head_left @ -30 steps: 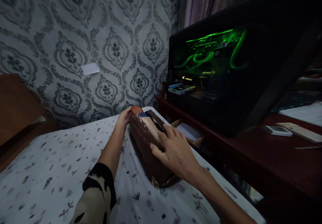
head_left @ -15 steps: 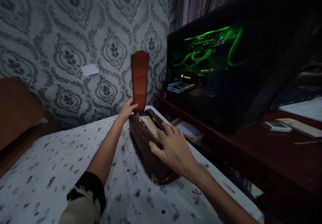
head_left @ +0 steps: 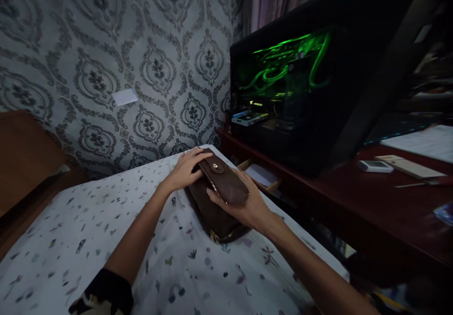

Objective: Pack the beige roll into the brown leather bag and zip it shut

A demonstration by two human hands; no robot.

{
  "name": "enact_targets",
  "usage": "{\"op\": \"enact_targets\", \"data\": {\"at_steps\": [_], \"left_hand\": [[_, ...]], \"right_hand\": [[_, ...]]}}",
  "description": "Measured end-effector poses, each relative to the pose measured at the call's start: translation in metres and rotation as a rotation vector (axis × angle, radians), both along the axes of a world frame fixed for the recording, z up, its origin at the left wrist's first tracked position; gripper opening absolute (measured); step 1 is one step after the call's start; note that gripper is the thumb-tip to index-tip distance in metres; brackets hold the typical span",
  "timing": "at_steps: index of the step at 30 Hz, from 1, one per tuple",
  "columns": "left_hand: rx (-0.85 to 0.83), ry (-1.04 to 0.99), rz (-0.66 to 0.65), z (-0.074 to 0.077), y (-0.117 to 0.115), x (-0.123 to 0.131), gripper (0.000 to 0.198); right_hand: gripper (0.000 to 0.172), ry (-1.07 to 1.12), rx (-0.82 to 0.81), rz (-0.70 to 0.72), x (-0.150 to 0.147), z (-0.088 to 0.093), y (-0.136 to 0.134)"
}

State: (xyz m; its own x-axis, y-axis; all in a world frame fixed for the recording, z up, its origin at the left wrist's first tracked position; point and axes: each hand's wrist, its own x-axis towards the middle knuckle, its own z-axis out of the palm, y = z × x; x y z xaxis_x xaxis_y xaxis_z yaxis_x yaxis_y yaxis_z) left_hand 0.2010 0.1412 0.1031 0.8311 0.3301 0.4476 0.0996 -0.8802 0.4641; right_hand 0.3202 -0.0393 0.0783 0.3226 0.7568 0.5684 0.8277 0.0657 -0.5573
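A brown leather bag (head_left: 208, 213) with gold zips stands on the patterned white sheet (head_left: 166, 263). Its brown flap (head_left: 231, 187), edged with a zip and fitted with a snap tab, lies over the top and hides what is inside. My left hand (head_left: 186, 168) grips the far left part of the flap, fingers on top and thumb along its side. Partly under the flap's near end, my right hand (head_left: 256, 211) straddles the bag. Its thumb lies on the left side; the other fingers are mostly covered.
A large black computer case (head_left: 300, 97) with green lights stands on the dark red desk (head_left: 339, 201) to the right. An open drawer (head_left: 262, 175) juts out beside the bag. A small white device (head_left: 375, 166) sits on the desk. Patterned wallpaper (head_left: 155, 69) rises behind the bed.
The flap, which stood upright with its orange-brown underside showing, has come down over the bag's opening. My left hand has moved onto it, and my right hand is now partly beneath it.
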Motion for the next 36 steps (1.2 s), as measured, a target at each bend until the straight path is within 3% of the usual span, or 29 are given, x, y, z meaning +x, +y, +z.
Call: {"op": "enact_targets", "data": {"at_steps": [3, 6, 8, 11, 15, 19, 24, 30, 36], "left_hand": [[0.09, 0.07, -0.003, -0.003, -0.032, -0.004, 0.054], [0.112, 0.046, 0.023, -0.007, -0.049, -0.004, 0.052], [0.116, 0.03, 0.043, -0.01, -0.051, -0.003, 0.052], [0.12, 0.019, 0.042, -0.015, -0.05, -0.003, 0.053], [0.119, -0.022, 0.048, -0.02, -0.052, -0.005, 0.054], [0.169, -0.032, 0.072, -0.025, -0.063, -0.008, 0.054], [0.276, -0.055, 0.071, -0.037, -0.084, -0.014, 0.057], [0.293, -0.125, 0.095, -0.05, -0.099, -0.012, 0.069], [0.074, -0.341, 0.07, -0.054, -0.087, -0.009, 0.046]], "right_hand": [[0.056, 0.037, 0.003, 0.003, 0.003, -0.003, -0.002], [0.068, 0.036, -0.02, 0.061, 0.014, -0.005, -0.006], [0.072, 0.015, -0.055, 0.15, 0.026, -0.003, -0.008], [0.062, 0.006, -0.146, 0.354, 0.049, 0.003, -0.009], [0.058, 0.176, -0.226, 0.531, 0.076, 0.0, -0.009], [0.067, 0.372, -0.14, 0.475, 0.075, -0.01, -0.01], [0.069, 0.448, -0.068, 0.366, 0.059, -0.014, -0.009], [0.076, 0.241, -0.142, 0.277, 0.057, -0.014, 0.002], [0.082, -0.031, -0.375, 0.139, 0.043, 0.004, 0.005]]}}
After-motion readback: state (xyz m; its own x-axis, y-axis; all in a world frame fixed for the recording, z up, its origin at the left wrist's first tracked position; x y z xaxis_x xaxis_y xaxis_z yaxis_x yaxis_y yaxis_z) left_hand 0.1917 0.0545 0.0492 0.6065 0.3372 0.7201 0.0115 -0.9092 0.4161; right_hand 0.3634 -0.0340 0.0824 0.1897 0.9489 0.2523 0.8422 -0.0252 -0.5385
